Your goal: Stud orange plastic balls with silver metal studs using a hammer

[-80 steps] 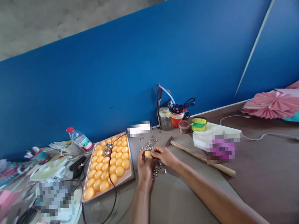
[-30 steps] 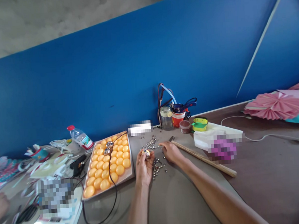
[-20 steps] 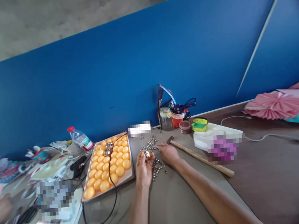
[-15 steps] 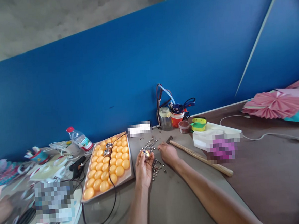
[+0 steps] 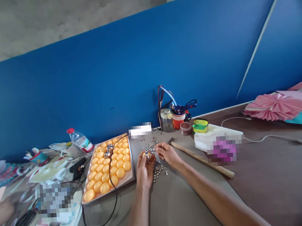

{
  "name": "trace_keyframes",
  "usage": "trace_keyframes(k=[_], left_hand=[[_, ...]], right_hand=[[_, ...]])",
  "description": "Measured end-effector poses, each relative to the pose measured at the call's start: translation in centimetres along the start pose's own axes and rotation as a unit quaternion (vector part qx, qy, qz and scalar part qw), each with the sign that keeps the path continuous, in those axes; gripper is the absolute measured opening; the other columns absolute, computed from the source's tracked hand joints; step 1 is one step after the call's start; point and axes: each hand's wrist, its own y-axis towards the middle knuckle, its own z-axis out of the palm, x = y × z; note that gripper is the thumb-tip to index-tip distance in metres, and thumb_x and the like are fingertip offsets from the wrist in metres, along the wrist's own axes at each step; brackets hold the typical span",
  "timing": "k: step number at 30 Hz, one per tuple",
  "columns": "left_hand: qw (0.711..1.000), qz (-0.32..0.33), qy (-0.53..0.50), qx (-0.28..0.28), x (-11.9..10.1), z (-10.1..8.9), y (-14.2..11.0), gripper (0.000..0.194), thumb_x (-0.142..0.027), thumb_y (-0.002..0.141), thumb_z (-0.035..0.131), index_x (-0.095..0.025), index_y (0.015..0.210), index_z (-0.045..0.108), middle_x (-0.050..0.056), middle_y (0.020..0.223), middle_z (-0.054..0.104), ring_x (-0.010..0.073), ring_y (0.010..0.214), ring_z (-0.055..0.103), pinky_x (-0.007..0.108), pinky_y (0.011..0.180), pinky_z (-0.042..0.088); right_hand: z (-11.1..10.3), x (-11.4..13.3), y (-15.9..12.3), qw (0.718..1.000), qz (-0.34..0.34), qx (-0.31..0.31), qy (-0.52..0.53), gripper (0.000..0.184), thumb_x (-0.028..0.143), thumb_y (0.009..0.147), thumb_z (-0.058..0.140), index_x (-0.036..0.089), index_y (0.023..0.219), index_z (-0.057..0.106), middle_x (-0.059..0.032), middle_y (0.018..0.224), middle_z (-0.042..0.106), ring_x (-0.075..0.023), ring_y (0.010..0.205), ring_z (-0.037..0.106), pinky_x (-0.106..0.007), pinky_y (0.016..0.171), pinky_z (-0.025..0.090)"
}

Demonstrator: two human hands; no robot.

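My left hand is closed around a small orange ball partly covered with shiny silver pieces. Just to its right, my right hand has thumb and forefinger pinched together; whatever they hold is too small to make out. Beneath and between the hands, small silver studs lie scattered on the grey table mat. Left of my hands stands a shallow box of orange balls. A pair of silver-covered balls rests on top of them, with a black cable running across.
A wooden-handled hammer lies to the right. Behind it stand a lidded jar, an orange cup of tools and a yellow-green container. A bottle, glue gun and another person's hand are on the left.
My right hand went from the ball out to the studs, and has now lifted and come back toward the ball, fingers pinched. My left hand keeps holding the ball, which shows more silver.
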Motion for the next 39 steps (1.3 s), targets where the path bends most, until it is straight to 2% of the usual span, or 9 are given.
trace_keyframes(k=[3, 7, 12, 19, 28, 39], left_hand=[[1.0, 0.0, -0.012, 0.017, 0.0, 0.1, 0.0, 0.028, -0.025, 0.071, 0.067, -0.021, 0.097, 0.057, 0.003, 0.089, 0.067, 0.0149, 0.084, 0.063, 0.03, 0.083, 0.047], [1.0, 0.005, -0.007, 0.026, -0.1, 0.2, 0.0, 0.031, -0.025, 0.07, 0.068, -0.021, 0.099, 0.058, 0.002, 0.084, 0.066, 0.013, 0.079, 0.062, 0.028, 0.08, 0.047], [0.999, -0.012, 0.011, 0.051, -0.2, 0.3, -0.3, 0.038, -0.027, 0.069, 0.069, -0.021, 0.104, 0.057, 0.003, 0.082, 0.065, 0.0136, 0.076, 0.061, 0.029, 0.076, 0.047], [0.999, -0.013, 0.016, 0.04, -0.2, 0.8, -0.5, 0.04, -0.024, 0.066, 0.071, -0.021, 0.104, 0.058, 0.003, 0.085, 0.064, 0.014, 0.072, 0.06, 0.028, 0.069, 0.047], [0.998, -0.003, 0.047, 0.04, -0.1, 0.7, -0.5, 0.04, -0.029, 0.068, 0.069, -0.021, 0.105, 0.056, 0.004, 0.092, 0.063, 0.0136, 0.074, 0.059, 0.026, 0.068, 0.047], [0.998, 0.032, 0.047, 0.032, 0.7, 0.6, -0.4, 0.037, -0.031, 0.067, 0.07, -0.021, 0.101, 0.059, 0.002, 0.093, 0.064, 0.0123, 0.076, 0.059, 0.025, 0.071, 0.044]], right_hand=[[0.5, 0.5, -0.6, 0.997, 0.018, 0.039, 0.061, 0.023, 0.037, 0.066, 0.061, 0.016, 0.069, 0.052, 0.006, 0.054, 0.047, -0.0044, 0.041, 0.035, -0.019, 0.044, 0.028], [0.6, 0.4, -0.9, 0.992, 0.046, 0.081, 0.085, 0.021, 0.032, 0.065, 0.061, 0.016, 0.078, 0.057, 0.0032, 0.062, 0.056, -0.0059, 0.046, 0.044, -0.02, 0.05, 0.034], [0.8, 0.1, -0.8, 0.996, 0.048, 0.056, 0.046, 0.018, 0.029, 0.063, 0.061, 0.017, 0.074, 0.053, 0.0041, 0.061, 0.057, -0.0059, 0.042, 0.042, -0.02, 0.046, 0.032], [1.3, 0.2, -1.2, 0.997, 0.054, 0.041, -0.046, 0.01, 0.025, 0.067, 0.054, 0.016, 0.072, 0.056, 0.0082, 0.042, 0.043, -0.007, 0.04, 0.038, -0.019, 0.045, 0.028], [1.1, 0.2, -1.2, 0.996, 0.05, 0.057, -0.054, 0.006, 0.022, 0.069, 0.051, 0.017, 0.07, 0.055, 0.0055, 0.047, 0.052, -0.009, 0.045, 0.048, -0.021, 0.05, 0.037], [2.0, 0.1, -1.3, 0.996, 0.054, 0.009, -0.076, 0.003, 0.018, 0.069, 0.049, 0.019, 0.067, 0.048, 0.0062, 0.045, 0.053, -0.0102, 0.042, 0.052, -0.021, 0.047, 0.042]])
